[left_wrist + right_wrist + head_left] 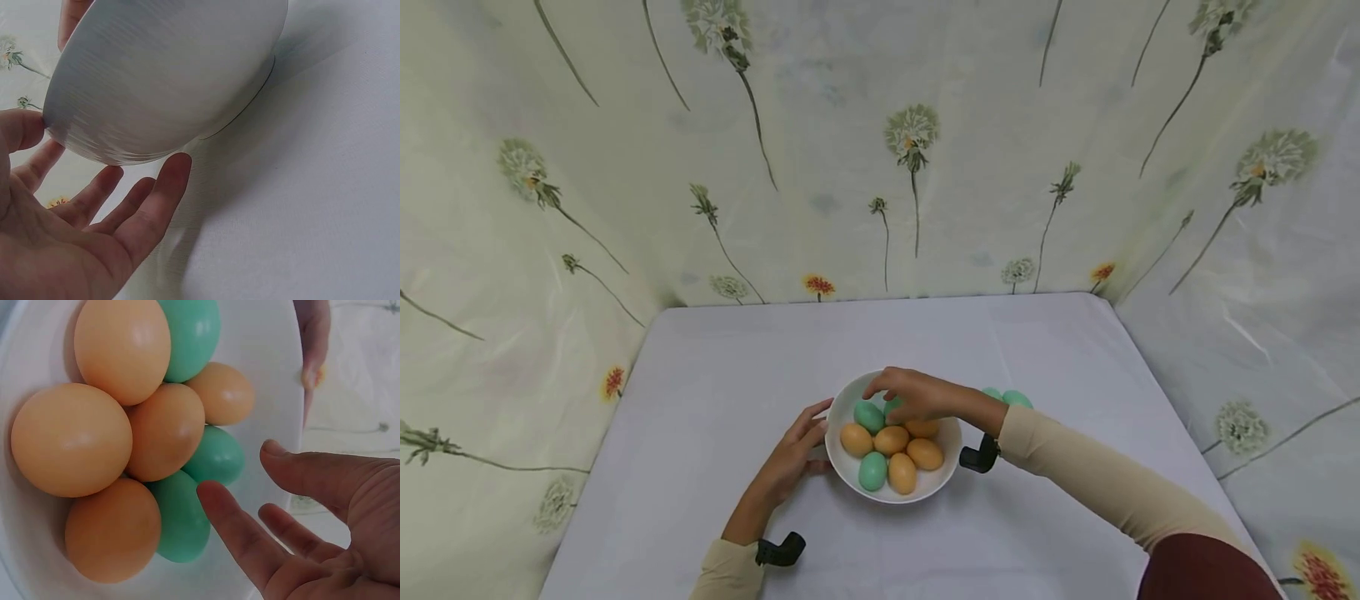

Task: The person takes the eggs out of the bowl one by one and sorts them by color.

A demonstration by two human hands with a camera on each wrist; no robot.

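So, the bowl (934,482) sits on the white worktop (715,375) with five orange eggs (902,473) and three green eggs (872,472) in it. Another green pair (1017,398) is outside, right of the bowl and toward the far side.

Right hand (921,395) is over the far part of the bowl, grip apart, nothing between thumb and fingers. In the right wrist view one fingertip is right by a green egg, can't tell if it's touching. Left hand (790,458) is at the bowl's left side, grip spread rather than clamped, fingertips against the rim and outer wall. Probably just steadying it.

My read: the step in hand is either having just let an egg go or getting ready to take one, tough to say which. If it's filling, the next move calls for lifting clear and heading right to that outside pair. If it's taking out, the fingers need to close on a far green one without nudging its neighbors.

Hard to see: the right forearm and sleeve (1075,454) partly cover the outside pair, so more could be tucked behind. The right hand also blocks a far green egg in the head view. Left wrist view shows only the bowl's outside, cut off at the top.
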